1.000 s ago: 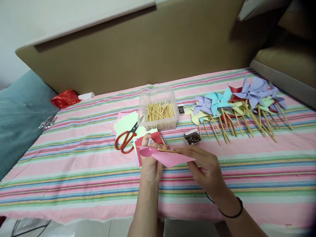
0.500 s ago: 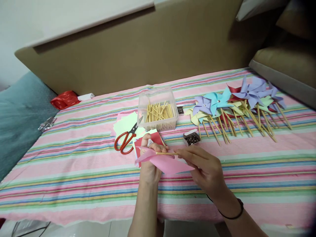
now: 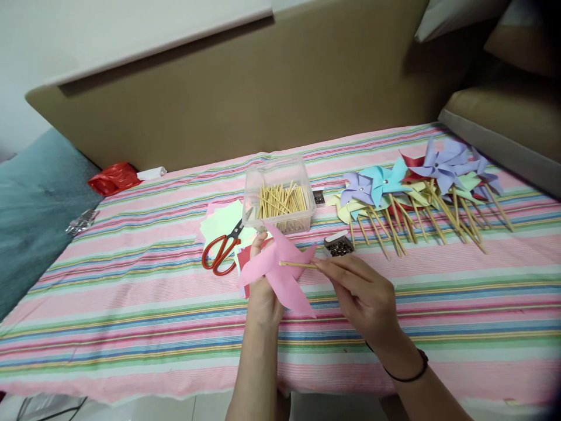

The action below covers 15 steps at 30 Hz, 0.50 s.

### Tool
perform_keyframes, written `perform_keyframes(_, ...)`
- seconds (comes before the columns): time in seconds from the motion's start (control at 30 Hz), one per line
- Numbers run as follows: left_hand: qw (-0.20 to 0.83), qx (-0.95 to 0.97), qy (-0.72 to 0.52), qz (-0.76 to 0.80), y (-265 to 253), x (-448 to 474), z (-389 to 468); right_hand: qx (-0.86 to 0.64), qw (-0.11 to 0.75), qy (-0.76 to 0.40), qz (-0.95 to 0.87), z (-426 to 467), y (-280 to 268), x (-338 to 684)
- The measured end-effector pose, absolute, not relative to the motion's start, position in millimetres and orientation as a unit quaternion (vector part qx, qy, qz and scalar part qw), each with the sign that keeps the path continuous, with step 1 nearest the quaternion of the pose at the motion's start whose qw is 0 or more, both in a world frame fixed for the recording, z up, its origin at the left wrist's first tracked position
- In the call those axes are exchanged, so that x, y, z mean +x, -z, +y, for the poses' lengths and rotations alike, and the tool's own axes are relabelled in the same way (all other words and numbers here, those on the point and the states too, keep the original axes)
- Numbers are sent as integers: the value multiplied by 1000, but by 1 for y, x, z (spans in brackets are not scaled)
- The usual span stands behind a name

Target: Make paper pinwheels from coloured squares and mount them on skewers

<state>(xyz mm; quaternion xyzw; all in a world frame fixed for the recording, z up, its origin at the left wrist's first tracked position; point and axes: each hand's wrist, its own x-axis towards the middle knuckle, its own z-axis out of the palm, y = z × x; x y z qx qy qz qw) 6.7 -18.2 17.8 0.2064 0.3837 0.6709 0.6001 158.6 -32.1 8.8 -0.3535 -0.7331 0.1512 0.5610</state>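
A pink paper pinwheel [image 3: 287,286] is spread out with its back toward me. My left hand [image 3: 265,298] holds it from behind, with most of the fingers hidden by the paper and one fingertip showing above. A thin wooden stick [image 3: 298,265] lies across the pinwheel, one end at its centre. My right hand [image 3: 362,289] pinches the stick's other end between thumb and fingers. Beyond the right hand stands a small open box of dark metal pins [image 3: 339,247]. Red paper [image 3: 243,257] shows partly behind the left hand.
Behind the hands sits a clear plastic box [image 3: 312,219] of wooden sticks [image 3: 280,200]. Red-handled scissors [image 3: 225,254] rest over pale green paper sheets [image 3: 219,222]. Several finished pinwheels [image 3: 385,178] lie at the right on the striped cloth [image 3: 153,327]. A red bag [image 3: 114,178] is far left.
The pinwheel has turned from nearly edge-on to showing its back, its blades now spread. The stick stays pinched in my right hand, against the centre.
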Motion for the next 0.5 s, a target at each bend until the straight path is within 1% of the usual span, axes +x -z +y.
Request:
perform_keyframes(0.23, 598, 227, -680, 360, -15, 5, -19, -364, 562, -139, -729, -30, -5, 158)
perform_keyframes(0.5, 573, 211, -692, 386, -15, 6, -16, -399, 567, -126, -710, -30, -3, 157)
